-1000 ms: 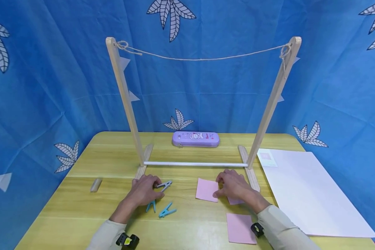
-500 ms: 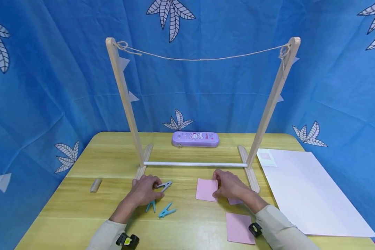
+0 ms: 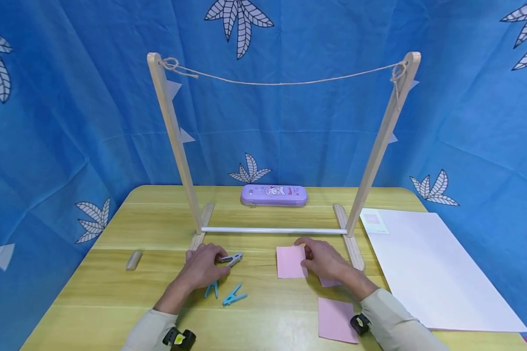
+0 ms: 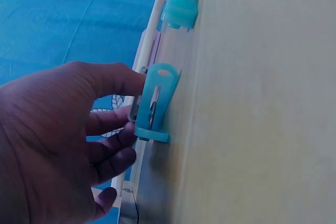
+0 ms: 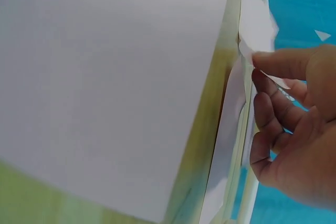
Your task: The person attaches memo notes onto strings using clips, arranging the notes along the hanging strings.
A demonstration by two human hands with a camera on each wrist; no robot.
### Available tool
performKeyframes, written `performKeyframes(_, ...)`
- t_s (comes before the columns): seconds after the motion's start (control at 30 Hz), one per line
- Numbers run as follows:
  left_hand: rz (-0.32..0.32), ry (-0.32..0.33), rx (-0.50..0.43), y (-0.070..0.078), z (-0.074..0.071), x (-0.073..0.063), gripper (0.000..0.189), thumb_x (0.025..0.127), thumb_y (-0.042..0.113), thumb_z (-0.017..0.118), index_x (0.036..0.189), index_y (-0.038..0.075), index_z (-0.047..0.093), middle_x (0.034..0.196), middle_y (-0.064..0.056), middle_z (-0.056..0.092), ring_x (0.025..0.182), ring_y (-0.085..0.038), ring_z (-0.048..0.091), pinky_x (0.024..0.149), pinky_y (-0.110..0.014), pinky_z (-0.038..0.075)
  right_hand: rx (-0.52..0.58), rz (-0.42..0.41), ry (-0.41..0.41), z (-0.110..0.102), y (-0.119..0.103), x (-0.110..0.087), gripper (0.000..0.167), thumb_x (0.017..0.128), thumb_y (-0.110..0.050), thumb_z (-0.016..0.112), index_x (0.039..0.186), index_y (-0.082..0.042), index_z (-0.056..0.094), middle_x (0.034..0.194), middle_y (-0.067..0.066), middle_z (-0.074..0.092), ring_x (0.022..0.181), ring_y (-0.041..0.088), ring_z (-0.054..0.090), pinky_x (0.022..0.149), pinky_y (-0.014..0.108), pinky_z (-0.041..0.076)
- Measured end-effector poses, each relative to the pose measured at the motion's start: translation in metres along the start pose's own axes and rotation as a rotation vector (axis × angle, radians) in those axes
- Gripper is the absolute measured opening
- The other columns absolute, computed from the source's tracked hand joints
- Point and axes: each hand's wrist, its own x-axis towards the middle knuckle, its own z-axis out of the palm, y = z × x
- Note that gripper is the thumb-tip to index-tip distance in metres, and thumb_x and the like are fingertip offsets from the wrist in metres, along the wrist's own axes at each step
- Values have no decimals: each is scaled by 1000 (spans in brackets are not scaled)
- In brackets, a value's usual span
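My left hand [image 3: 205, 267] pinches a grey clothespin [image 3: 233, 259] between thumb and fingers, just over the table. Two light-blue clothespins lie near it: one [image 3: 234, 296] in front, the other [image 3: 212, 290] partly hidden under the hand. In the left wrist view a blue clothespin [image 4: 157, 100] stands right before the thumb and hides most of the grey one. My right hand [image 3: 324, 259] holds a square pink paper [image 3: 290, 262] by its right edge, thumb against fingertips. A second pink paper [image 3: 329, 282] shows partly below that hand, and a third [image 3: 337, 319] lies nearer the front.
A wooden frame with a sagging string [image 3: 281, 84] and a white crossbar [image 3: 274, 230] stands behind both hands. Beyond it lies a purple pencil case [image 3: 274, 195]. On the right is a large white board [image 3: 439, 273]; a short wooden piece [image 3: 134, 260] lies left.
The right hand has tilted and raised the pink paper slightly, its fingers shifting along the edge. The grey clothespin has turned a little in the left hand, which otherwise stays put.
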Motion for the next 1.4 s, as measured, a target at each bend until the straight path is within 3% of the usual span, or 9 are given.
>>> performKeyframes(0.23, 33, 98, -33, 2, -2, 2, 24, 78, 33, 77, 99, 22, 72, 96, 6, 66, 89, -15, 53, 79, -39, 31, 9, -37, 60, -1, 3, 1, 29, 93, -10, 61, 120, -18, 61, 73, -7, 52, 62, 6, 43, 60, 22, 37)
performKeyframes(0.4, 48, 155, -73, 5, -5, 3, 23, 78, 30, 78, 98, 23, 71, 97, 7, 68, 90, -14, 58, 79, -37, 31, 59, -65, 99, -5, 1, 1, 31, 93, -10, 61, 124, -16, 61, 80, -6, 56, 69, 6, 49, 63, 22, 42)
performKeyframes(0.53, 69, 209, -117, 10, -11, 5, 24, 79, 28, 78, 100, 21, 68, 97, 6, 66, 91, -15, 59, 81, -39, 33, 90, -84, 164, -16, -3, 3, 31, 92, -9, 63, 122, -16, 61, 83, -4, 54, 71, 8, 50, 61, 22, 42)
performKeyframes(0.7, 106, 224, -191, 16, -20, 6, 27, 83, 28, 74, 107, 16, 67, 98, 4, 62, 94, -18, 56, 90, -45, 38, 159, -82, 257, -33, -10, 7, 27, 92, -6, 62, 118, -15, 63, 83, -1, 53, 71, 10, 51, 58, 22, 42)
performKeyframes(0.97, 129, 258, -258, 29, -48, 6, 38, 87, 29, 72, 118, 10, 63, 106, -2, 63, 99, -23, 60, 86, -41, 49, 193, -134, 335, -58, -29, 19, 30, 93, -5, 61, 122, -10, 62, 84, 4, 56, 72, 13, 53, 57, 24, 43)
performKeyframes(1.17, 163, 273, -265, 42, -74, 11, 38, 88, 25, 71, 122, 10, 60, 115, -7, 62, 101, -24, 58, 84, -41, 49, 147, -151, 413, -75, -45, 32, 27, 92, -10, 63, 119, -12, 64, 86, 3, 59, 75, 14, 56, 62, 25, 43)
performKeyframes(1.4, 217, 300, -268, 56, -98, 15, 38, 89, 22, 71, 123, 10, 61, 117, -8, 63, 103, -27, 58, 85, -45, 48, 158, -181, 424, -93, -62, 43, 26, 94, -10, 61, 119, -13, 63, 86, 4, 58, 74, 17, 55, 62, 27, 44)
